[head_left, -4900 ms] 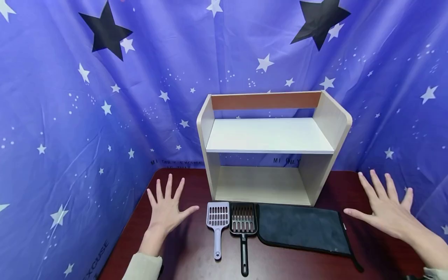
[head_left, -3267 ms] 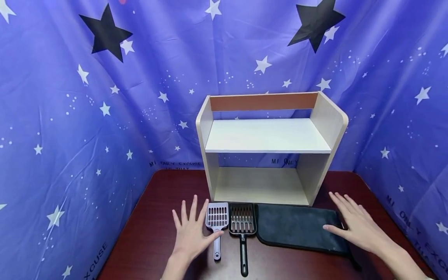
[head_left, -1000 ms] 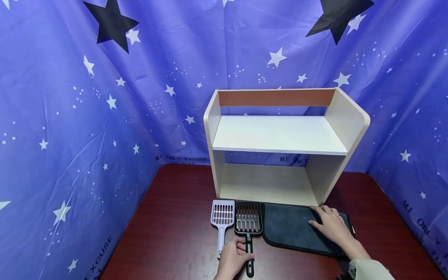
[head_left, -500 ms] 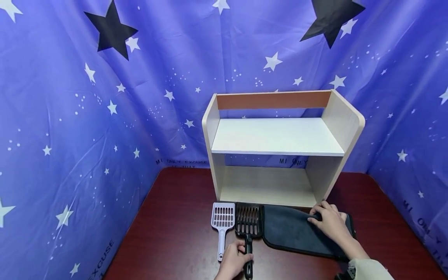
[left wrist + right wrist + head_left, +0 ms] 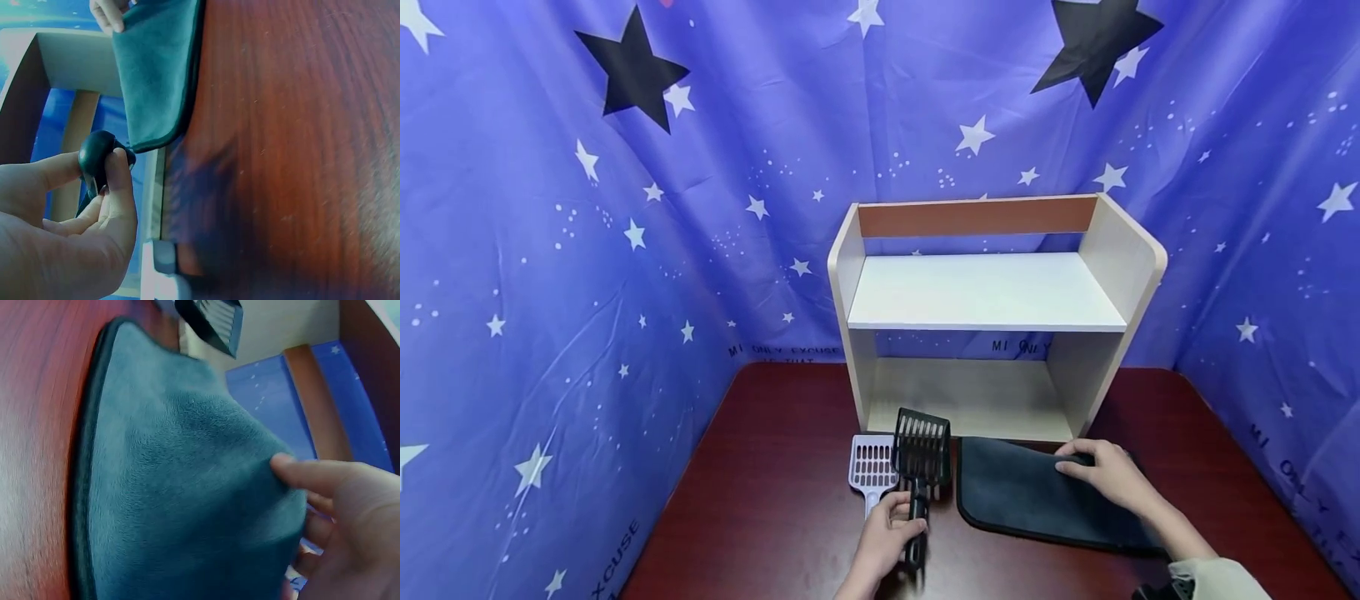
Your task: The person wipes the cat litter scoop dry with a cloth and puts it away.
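Note:
My left hand (image 5: 882,537) grips the handle of a black slotted litter scoop (image 5: 917,468), whose head is raised off the table and tilted. In the left wrist view the thumb and fingers close round the black handle end (image 5: 94,159). My right hand (image 5: 1108,475) pinches the far edge of a dark plush fabric pouch (image 5: 1015,493), bending that edge up. The right wrist view shows the thumb on top of the fuzzy cloth (image 5: 187,469). A lavender litter scoop (image 5: 872,493) lies left of the black one, its handle mostly hidden by my left hand.
Behind these things stands a two-level wooden shelf (image 5: 985,292) with a white upper board. The dark red table (image 5: 760,492) has its edges at left and right. A purple star-patterned curtain (image 5: 760,150) hangs around the back and sides.
Both hands came in from the sides and took hold of the black scoop and the pouch. The black scoop has been lifted, shifting left; the pouch's far edge has come up.

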### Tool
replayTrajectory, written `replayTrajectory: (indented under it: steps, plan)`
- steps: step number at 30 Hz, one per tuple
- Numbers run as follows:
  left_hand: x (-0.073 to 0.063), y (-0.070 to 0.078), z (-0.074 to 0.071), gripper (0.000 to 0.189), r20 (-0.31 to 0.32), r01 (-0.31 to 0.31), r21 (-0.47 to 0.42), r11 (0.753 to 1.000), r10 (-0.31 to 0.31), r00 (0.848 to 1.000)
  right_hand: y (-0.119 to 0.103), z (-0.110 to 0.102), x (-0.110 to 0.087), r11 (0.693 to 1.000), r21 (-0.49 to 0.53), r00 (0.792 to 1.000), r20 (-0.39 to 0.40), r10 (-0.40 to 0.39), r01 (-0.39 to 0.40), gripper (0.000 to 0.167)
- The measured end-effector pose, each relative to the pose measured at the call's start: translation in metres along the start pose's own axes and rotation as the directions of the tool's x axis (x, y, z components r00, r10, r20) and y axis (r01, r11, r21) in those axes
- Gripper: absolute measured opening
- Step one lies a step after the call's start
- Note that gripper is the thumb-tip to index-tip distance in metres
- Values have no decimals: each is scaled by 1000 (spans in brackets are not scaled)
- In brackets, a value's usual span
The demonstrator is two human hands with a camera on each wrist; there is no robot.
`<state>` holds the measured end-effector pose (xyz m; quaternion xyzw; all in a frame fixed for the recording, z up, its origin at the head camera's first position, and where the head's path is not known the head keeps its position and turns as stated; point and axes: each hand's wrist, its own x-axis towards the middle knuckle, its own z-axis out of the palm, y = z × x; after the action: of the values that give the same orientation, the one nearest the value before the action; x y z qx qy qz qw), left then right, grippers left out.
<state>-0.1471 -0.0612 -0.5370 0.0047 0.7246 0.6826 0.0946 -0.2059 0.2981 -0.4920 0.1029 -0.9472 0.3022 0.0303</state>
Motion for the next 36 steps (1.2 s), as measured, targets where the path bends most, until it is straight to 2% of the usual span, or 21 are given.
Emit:
replayTrajectory:
  steps: [2,4,7,11,17,25,29,33,36]
  plan:
    - [1,4,-2,42,14,-12,-13,1000,12,1000,-4,0,-2,995,73,997,-52,-58,61,6]
    - [2,7,-4,42,27,-23,-26,999,24,999,-8,-1,-3,977,153,984,-123,-130,148,6]
    - [2,11,-7,44,48,-16,-55,998,19,999,-16,-3,-6,924,268,950,-230,-213,272,12]
    - [2,14,-9,46,65,-4,-84,996,10,998,-27,-6,-7,862,349,911,-322,-258,367,19]
    - [4,18,-14,49,82,-19,-82,996,25,996,-39,-8,-4,842,308,870,-376,-320,443,26]
    - [4,25,-20,50,111,-27,-123,992,41,993,-51,-5,0,864,218,829,-460,-319,453,33]
    - [3,28,-27,52,122,-27,-147,989,45,992,-55,1,1,857,129,787,-483,-384,498,46]
    - [2,32,-30,53,136,-22,-180,983,47,990,-56,3,3,832,78,748,-491,-447,549,57]
    - [2,36,-30,54,140,-22,-195,981,50,989,-57,-3,4,829,48,751,-455,-479,557,61]
